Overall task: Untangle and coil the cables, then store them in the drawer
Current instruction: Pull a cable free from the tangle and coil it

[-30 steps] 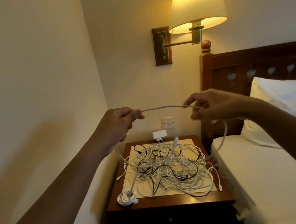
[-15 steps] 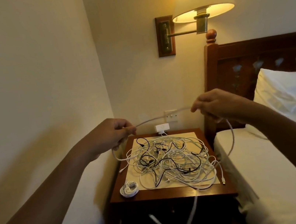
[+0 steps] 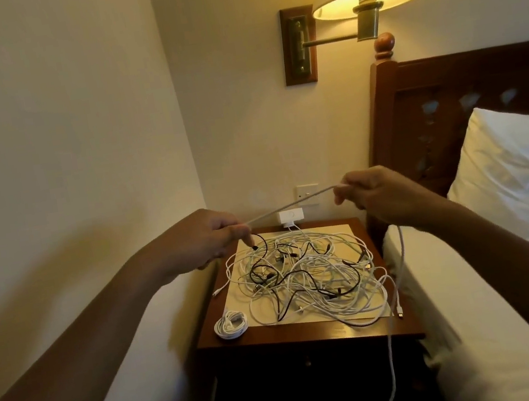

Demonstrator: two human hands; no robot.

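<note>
Although one small white coil (image 3: 230, 324) already sits finished at about 7 o'clock on the nightstand (image 3: 312, 335), we judge the job to be in its early part: the tangle (image 3: 309, 276) of white and black cables covers most of the paper mat (image 3: 341, 233) in the middle of the top, and nothing is in the drawer (image 3: 308, 363), which looks closed in the dark below the tabletop.

We have one white cable (image 3: 291, 203) freed and held above the heap. Our left hand (image 3: 200, 241) is closed around it at roughly 9 o'clock from the pile, finger and thumb pinched on one end. Our right hand (image 3: 383, 195) pinches it at about 1 o'clock, fingers curled shut on the cord. Between the two hands the cable runs nearly taut, rising slightly toward the right. Past the right hand the rest drops toward 6 o'clock alongside the nightstand's right edge, then loops across the floor area at the bottom of the view.

This cable is not yet coiled, and the pile remains to be sorted strand by strand.
</note>
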